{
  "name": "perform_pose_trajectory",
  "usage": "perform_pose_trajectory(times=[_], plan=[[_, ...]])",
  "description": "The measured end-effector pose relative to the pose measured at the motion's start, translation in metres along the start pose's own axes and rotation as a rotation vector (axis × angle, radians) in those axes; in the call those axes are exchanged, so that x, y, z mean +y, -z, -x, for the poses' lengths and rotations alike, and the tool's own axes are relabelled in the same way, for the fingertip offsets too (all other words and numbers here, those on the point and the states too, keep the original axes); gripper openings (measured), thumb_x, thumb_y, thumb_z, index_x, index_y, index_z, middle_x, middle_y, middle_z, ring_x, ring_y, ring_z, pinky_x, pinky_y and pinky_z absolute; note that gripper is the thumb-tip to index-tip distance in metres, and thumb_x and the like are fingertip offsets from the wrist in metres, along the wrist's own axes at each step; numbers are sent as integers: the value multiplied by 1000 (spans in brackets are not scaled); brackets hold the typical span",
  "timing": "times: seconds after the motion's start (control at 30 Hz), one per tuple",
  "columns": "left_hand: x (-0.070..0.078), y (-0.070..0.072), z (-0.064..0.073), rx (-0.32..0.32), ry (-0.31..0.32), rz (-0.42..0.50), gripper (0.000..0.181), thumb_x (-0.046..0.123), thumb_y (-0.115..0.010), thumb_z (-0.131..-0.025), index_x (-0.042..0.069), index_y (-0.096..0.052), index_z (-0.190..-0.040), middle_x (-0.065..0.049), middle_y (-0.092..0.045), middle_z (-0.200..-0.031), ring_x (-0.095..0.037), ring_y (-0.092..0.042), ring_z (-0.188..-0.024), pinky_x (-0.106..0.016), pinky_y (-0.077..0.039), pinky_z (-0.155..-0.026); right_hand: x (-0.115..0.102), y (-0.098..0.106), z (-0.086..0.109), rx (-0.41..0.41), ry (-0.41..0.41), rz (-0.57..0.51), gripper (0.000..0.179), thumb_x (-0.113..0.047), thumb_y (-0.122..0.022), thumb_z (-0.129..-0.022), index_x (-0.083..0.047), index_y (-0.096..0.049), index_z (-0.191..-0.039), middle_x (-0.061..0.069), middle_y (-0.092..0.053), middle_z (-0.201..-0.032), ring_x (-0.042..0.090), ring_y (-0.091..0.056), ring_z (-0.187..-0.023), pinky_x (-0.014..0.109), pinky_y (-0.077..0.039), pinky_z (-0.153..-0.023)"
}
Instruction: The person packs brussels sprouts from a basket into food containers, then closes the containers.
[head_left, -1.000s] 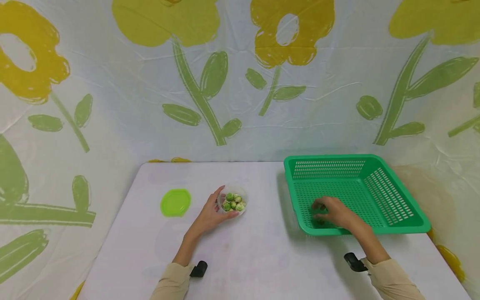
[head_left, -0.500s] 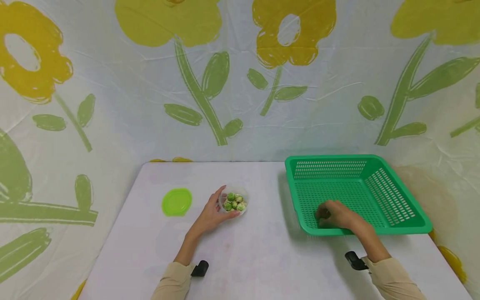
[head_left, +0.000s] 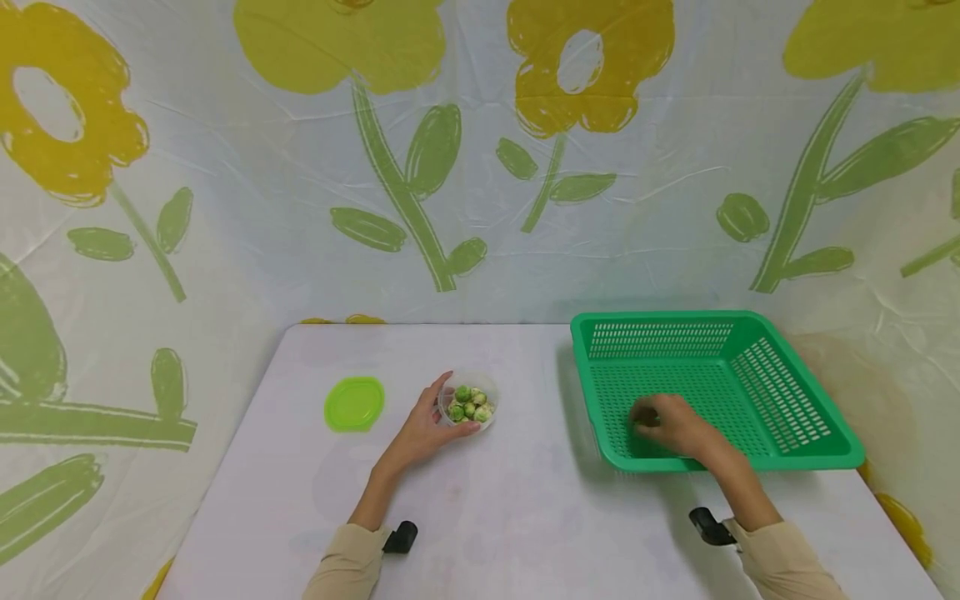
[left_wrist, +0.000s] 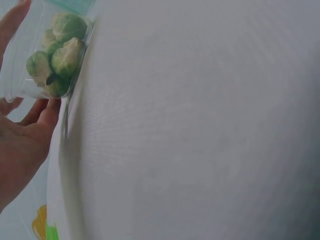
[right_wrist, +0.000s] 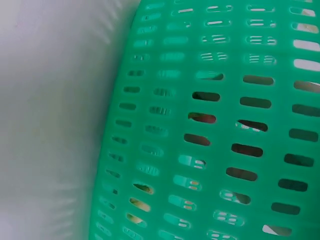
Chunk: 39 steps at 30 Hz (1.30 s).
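My left hand [head_left: 423,429] holds a clear round plastic tub [head_left: 489,385] from its left side, thumb in front and fingers behind. Several Brussels sprouts [head_left: 469,404] lie inside the tub; the left wrist view shows these sprouts [left_wrist: 67,57] through its wall, with the left hand [left_wrist: 25,150] against it. Over on the right, my right hand [head_left: 671,425] reaches down inside the green basket [head_left: 795,460] near its front left corner, fingers bent. Its fingertips are hidden, and I cannot tell what they hold. In the right wrist view, the slotted basket wall [right_wrist: 210,107] covers most of that hand.
A lime-green lid [head_left: 354,404] lies on the white table [head_left: 510,517], left of the tub. Something pale yellow shows through the basket's lower slots in the right wrist view. Behind the table hangs a flower-patterned cloth [head_left: 637,217].
My right hand has dipped lower into the basket and then risen slightly, its fingers drawing closer together. My left hand and the tub have stayed in place.
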<state>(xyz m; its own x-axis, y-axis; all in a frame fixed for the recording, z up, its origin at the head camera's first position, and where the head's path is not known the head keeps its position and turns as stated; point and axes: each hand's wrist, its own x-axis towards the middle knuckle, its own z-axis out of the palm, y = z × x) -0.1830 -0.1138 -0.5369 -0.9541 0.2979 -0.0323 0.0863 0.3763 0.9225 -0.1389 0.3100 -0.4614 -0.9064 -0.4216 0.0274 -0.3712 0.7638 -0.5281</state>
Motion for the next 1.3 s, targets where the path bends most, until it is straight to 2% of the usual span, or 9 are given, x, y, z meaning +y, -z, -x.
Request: perform_pose_trajectory(times=[0.27,0.5,0.77,0.97,1.3], plan=[[0,0,2,-15,4,30,107,44,-88,-81,27,-23,-165,-18,-26,-163,-34,-28,-151,-56,-34,-119,-2,-6,-2,163,35,-25,15,11,-76,-84,7,-72,-98,15,-72,-93,35,-70,-85,47,-62,-73],[-1,1,1,-10,4,17,109,46,-88,-81,24,-23,-165,-17,-28,-161,-33,-31,-150,-56,-35,-118,-7,-7,-6,227,25,-57,18,13,-74,-85,8,-71,-102,17,-71,-98,38,-71,-91,46,-63,-77],[-2,1,0,-6,6,22,108,44,-88,-81,23,-23,-165,-17,-27,-161,-34,-30,-150,-56,-35,-118,-17,-9,-11,331,31,-83,19,13,-74,-86,7,-71,-104,18,-69,-101,38,-69,-95,47,-62,-80],[1,1,2,-4,13,22,107,44,-88,-81,26,-24,-165,-18,-26,-162,-34,-29,-150,-56,-35,-118,-24,-10,-15,416,51,-94,19,11,-74,-88,4,-72,-105,17,-70,-103,38,-69,-96,48,-62,-82],[3,1,2,-7,1,4,108,46,-88,-81,23,-24,-165,-18,-28,-162,-34,-32,-149,-56,-36,-117,-38,-10,-26,548,91,-106,20,11,-76,-86,5,-73,-104,15,-69,-100,36,-73,-90,44,-62,-79]])
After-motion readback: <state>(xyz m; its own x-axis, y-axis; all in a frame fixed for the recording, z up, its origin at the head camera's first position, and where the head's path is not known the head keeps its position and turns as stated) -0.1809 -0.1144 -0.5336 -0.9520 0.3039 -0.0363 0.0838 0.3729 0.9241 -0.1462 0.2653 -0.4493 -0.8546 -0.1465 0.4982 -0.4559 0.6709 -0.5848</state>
